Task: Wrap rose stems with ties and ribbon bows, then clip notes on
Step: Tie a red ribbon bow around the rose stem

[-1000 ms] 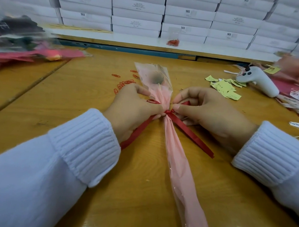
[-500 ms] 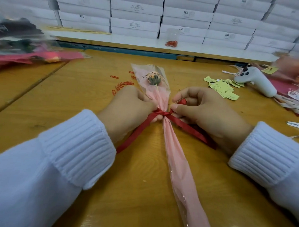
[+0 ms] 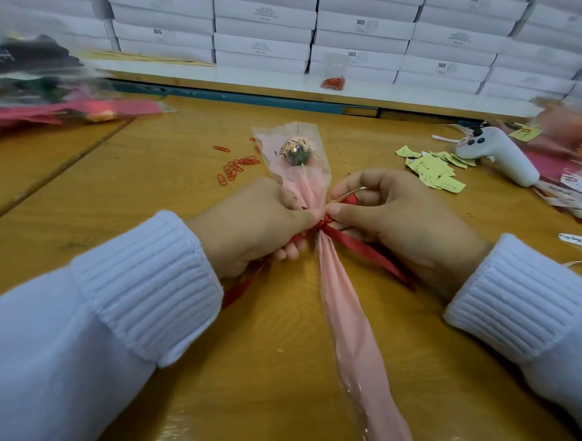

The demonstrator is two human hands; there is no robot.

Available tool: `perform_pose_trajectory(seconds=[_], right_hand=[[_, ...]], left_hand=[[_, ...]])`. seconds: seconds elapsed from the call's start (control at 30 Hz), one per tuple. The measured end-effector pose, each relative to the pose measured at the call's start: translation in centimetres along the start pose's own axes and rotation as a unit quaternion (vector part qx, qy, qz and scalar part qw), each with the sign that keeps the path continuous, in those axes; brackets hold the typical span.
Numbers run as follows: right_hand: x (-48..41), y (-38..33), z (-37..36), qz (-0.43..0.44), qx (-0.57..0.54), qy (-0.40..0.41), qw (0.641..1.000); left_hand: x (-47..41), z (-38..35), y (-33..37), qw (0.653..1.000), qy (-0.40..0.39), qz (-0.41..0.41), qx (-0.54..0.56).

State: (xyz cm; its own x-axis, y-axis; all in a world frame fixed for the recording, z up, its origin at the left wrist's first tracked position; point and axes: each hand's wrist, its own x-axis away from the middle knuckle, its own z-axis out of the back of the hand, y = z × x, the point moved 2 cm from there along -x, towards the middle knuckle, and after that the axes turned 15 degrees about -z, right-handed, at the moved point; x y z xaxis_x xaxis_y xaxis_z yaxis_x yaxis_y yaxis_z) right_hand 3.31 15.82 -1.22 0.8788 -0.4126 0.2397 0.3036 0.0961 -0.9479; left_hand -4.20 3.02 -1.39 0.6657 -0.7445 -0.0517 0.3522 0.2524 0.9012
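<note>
Wrapped rose (image 3: 297, 152) lies on the table (image 3: 150, 194) at centre frame, head toward the top. Red ribbon (image 3: 358, 246) crosses the gathered neck. Left hand (image 3: 256, 225) and right hand (image 3: 403, 222) flank the knot, fingers curled and pinching the ribbon. Clips (image 3: 235, 168) lie left of the rose, notes (image 3: 432, 169) at upper right.

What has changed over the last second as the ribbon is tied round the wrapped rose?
Little: the left grip and right grip closed in slightly, pulling the red ribbon tighter; its left loop is now hidden. Both still pinch it; the wrapped rose lies unmoved.
</note>
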Motion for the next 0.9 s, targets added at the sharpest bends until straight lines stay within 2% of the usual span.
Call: perform_pose_trajectory(seconds=[0.23,0.37,0.43,0.63,0.9], right_hand=[[0.08,-0.10,-0.11,-0.007,-0.032,-0.035,0.999],[0.48,-0.24,-0.06,-0.014,-0.015,-0.045,0.999],[0.54,-0.23,-0.10,-0.015,0.005,-0.034,0.999],[0.38,-0.18,-0.22,-0.039,-0.052,-0.032,0.997],[0.34,-0.28,-0.42,-0.043,-0.039,0.010,0.998]], left_hand=[[-0.23,0.05,-0.10,0.998,0.026,0.036,0.049],[-0.34,-0.03,-0.30,0.998,0.054,0.015,0.035],[-0.30,-0.14,-0.39,0.998,0.069,-0.009,0.011],[-0.31,-0.18,-0.04,0.989,0.096,-0.084,-0.073],[-0.40,-0.25,0.08,0.977,0.077,-0.108,-0.164]])
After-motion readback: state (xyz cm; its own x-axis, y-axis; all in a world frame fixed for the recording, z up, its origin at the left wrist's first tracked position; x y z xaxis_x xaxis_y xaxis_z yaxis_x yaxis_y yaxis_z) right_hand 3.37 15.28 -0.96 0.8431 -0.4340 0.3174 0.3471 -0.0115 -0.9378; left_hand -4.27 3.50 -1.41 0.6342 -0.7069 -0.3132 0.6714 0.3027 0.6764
